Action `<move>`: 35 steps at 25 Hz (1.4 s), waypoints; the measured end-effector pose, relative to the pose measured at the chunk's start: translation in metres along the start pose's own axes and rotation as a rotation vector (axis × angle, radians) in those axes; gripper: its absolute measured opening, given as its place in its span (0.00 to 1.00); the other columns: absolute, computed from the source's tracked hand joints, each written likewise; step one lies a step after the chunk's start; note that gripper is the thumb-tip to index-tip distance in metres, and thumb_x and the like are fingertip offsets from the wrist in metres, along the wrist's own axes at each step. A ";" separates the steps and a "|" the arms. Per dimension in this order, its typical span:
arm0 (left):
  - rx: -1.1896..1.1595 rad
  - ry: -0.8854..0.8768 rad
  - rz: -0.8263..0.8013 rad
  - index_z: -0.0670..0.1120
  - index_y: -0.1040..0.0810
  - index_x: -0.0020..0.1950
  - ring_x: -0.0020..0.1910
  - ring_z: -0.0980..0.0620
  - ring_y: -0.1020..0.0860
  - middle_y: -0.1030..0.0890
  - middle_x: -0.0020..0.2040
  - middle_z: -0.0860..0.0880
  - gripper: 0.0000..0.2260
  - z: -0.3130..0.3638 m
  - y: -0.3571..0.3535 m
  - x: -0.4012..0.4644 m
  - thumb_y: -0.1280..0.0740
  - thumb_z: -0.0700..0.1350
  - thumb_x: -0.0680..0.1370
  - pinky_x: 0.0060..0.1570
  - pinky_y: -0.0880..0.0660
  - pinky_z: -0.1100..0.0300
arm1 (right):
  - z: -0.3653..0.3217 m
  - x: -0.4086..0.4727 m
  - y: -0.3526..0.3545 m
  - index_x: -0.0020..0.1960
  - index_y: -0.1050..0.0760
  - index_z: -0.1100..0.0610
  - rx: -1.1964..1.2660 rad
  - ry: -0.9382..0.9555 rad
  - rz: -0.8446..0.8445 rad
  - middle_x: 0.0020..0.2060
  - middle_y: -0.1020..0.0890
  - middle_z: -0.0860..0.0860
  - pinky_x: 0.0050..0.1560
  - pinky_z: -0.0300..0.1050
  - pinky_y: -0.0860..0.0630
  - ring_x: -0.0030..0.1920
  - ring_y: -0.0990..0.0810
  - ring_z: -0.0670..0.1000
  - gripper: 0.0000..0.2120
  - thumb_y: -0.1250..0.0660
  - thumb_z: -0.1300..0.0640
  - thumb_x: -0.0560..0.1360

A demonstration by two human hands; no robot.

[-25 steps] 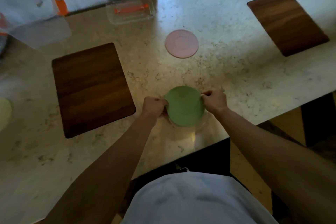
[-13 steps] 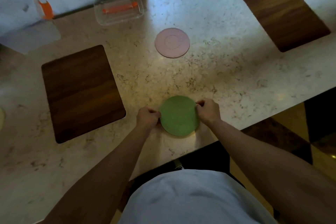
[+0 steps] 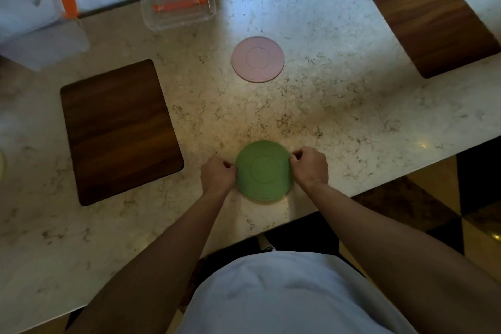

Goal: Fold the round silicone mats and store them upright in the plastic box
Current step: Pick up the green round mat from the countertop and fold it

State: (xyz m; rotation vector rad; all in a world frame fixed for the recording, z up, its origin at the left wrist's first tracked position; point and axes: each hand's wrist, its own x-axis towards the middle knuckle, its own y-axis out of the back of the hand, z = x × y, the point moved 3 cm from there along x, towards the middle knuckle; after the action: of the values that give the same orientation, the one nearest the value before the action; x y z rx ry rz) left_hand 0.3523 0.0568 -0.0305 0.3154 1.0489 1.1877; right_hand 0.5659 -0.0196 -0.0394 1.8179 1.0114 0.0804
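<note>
A round green silicone mat (image 3: pixel 263 171) lies flat on the marble counter near its front edge. My left hand (image 3: pixel 217 177) pinches its left rim and my right hand (image 3: pixel 310 165) pinches its right rim. A round pink silicone mat (image 3: pixel 257 59) lies flat farther back, in the middle of the counter. The clear plastic box (image 3: pixel 177 7) with an orange part inside stands at the back, to the left of the pink mat.
A dark wooden board (image 3: pixel 119 130) lies to the left of my hands and another wooden board (image 3: pixel 433 22) at the back right. A translucent lid with an orange clip (image 3: pixel 66 4) rests at the back left. The counter's front edge (image 3: pixel 379 190) runs just behind my right wrist.
The green mat, held slightly raised over the counter edge a second ago, now lies flat on the counter a little farther in. Both hands keep their grip on its rim.
</note>
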 end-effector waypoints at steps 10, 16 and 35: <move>-0.077 0.083 0.006 0.41 0.16 0.39 0.38 0.48 0.20 0.17 0.36 0.46 0.04 0.000 -0.004 0.001 0.31 0.37 0.70 0.41 0.22 0.57 | -0.008 -0.001 0.000 0.43 0.17 0.57 -0.018 -0.077 -0.052 0.40 0.16 0.55 0.44 0.49 0.19 0.41 0.18 0.56 0.08 0.34 0.57 0.73; -0.105 0.124 0.003 0.41 0.16 0.38 0.41 0.47 0.19 0.16 0.38 0.45 0.05 0.001 -0.006 0.002 0.31 0.35 0.69 0.44 0.20 0.54 | -0.016 0.003 0.002 0.40 0.21 0.62 0.001 -0.163 -0.135 0.38 0.17 0.58 0.36 0.44 0.26 0.40 0.18 0.59 0.08 0.35 0.58 0.72; -0.251 0.200 -0.049 0.46 0.23 0.41 0.44 0.44 0.20 0.19 0.42 0.46 0.06 0.004 -0.009 0.007 0.26 0.42 0.70 0.49 0.19 0.49 | -0.009 -0.008 -0.004 0.39 0.20 0.57 0.132 -0.158 -0.133 0.32 0.21 0.48 0.30 0.39 0.31 0.35 0.21 0.50 0.07 0.33 0.54 0.72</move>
State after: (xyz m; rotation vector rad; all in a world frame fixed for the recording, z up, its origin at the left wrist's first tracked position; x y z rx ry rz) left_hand 0.3608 0.0603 -0.0388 -0.0256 1.0583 1.3101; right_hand 0.5540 -0.0177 -0.0348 1.8387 1.0418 -0.2125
